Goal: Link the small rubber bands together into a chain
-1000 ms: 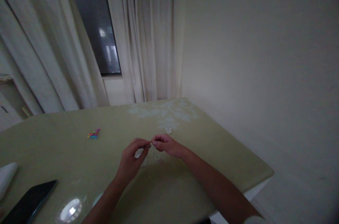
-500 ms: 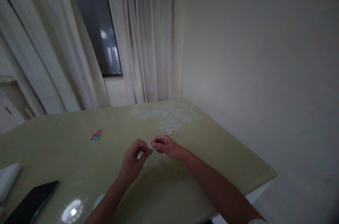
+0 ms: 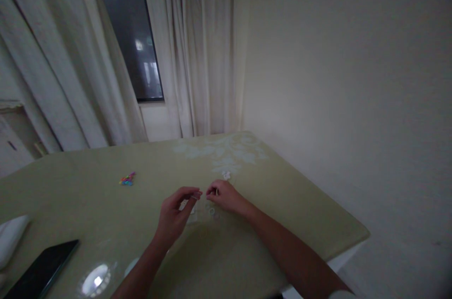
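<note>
My left hand (image 3: pixel 178 212) is raised over the table, thumb and fingers pinched on a small pale piece (image 3: pixel 196 196) too small to name. Just to its right, my right hand (image 3: pixel 224 195) has its thumb and fingertips pressed together; what they hold, if anything, is too small to make out. A narrow gap separates the two sets of fingertips. Small clear rings (image 3: pixel 212 211) lie on the table below the hands. Beyond my right hand sits a little cluster of white pieces (image 3: pixel 226 175).
Small multicoloured pieces (image 3: pixel 127 179) lie in a pile on the green tabletop (image 3: pixel 88 205). At the near left are a dark flat device (image 3: pixel 42 268), a white object (image 3: pixel 12 238) and a shiny round item (image 3: pixel 96 280). A wall borders the table's right side.
The fingertips of my two hands have moved apart slightly. My left hand has shifted a little left, and its fingers are straighter. The yellowish ring below the hands no longer shows.
</note>
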Action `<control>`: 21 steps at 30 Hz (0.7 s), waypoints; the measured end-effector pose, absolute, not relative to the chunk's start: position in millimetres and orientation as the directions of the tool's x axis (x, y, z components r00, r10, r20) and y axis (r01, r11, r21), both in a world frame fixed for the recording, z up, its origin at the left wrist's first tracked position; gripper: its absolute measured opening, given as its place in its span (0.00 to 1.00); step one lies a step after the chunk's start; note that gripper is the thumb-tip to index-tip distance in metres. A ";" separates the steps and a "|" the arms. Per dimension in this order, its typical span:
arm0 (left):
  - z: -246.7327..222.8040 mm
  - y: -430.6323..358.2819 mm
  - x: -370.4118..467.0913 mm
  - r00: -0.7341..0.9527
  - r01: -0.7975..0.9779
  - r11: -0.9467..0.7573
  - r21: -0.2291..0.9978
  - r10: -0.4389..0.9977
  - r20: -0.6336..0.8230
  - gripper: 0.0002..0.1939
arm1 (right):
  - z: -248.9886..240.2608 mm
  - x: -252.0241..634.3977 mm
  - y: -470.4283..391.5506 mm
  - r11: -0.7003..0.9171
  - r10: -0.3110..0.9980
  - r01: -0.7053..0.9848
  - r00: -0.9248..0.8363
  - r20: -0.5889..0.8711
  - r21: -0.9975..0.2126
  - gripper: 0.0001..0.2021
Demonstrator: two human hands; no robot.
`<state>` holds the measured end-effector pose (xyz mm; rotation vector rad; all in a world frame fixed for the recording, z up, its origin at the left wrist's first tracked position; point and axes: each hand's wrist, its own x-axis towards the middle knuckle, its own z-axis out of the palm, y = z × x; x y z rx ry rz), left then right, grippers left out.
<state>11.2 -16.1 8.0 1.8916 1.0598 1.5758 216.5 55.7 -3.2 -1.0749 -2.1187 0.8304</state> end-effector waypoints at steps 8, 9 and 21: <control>6.0 -15.2 16.3 -0.071 0.222 -0.573 0.789 0.798 0.599 0.11 | -0.2 214.3 43.7 0.555 0.807 0.678 -0.580 0.112 -0.482 0.03; 6.3 -15.7 17.3 -0.077 0.210 -0.572 0.793 0.799 0.597 0.13 | 0.9 213.9 41.6 0.561 0.808 0.700 -0.580 0.108 -0.442 0.03; 15.0 -16.4 20.1 0.159 0.332 -0.679 0.654 0.724 0.671 0.09 | 20.8 221.9 50.1 0.271 0.756 0.067 -0.633 0.170 -0.960 0.15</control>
